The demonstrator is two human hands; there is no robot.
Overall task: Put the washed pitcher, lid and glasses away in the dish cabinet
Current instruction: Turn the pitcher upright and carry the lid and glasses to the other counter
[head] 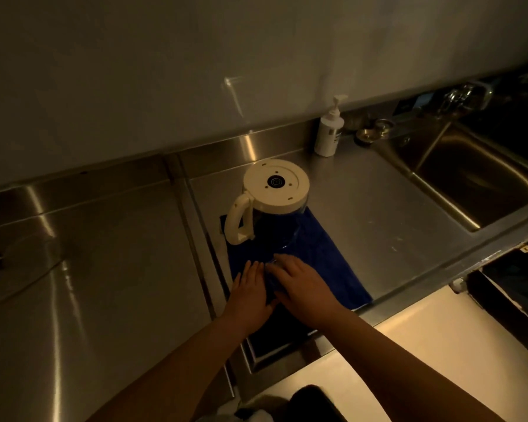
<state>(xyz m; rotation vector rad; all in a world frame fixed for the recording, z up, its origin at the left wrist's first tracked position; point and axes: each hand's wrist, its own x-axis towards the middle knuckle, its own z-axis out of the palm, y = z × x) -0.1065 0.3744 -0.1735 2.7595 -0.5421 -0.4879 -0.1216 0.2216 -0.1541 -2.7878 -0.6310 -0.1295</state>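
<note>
A clear pitcher (265, 220) with a cream handle and a cream round end facing up stands on a blue towel (326, 254) on the steel counter. Just in front of it, both hands meet over the towel's near part. Between them shows a faint rim of a clear glass (270, 264), mostly hidden. My left hand (250, 289) lies against its left side with straight fingers. My right hand (301, 284) covers it from the right, fingers curved over it. No separate lid is visible.
A white pump bottle (328, 132) stands at the back wall. Small metal bowls (375, 130) sit beside it. A steel sink (476, 175) with a tap lies to the right. Bare steel counter (104, 269) stretches to the left. The light is dim.
</note>
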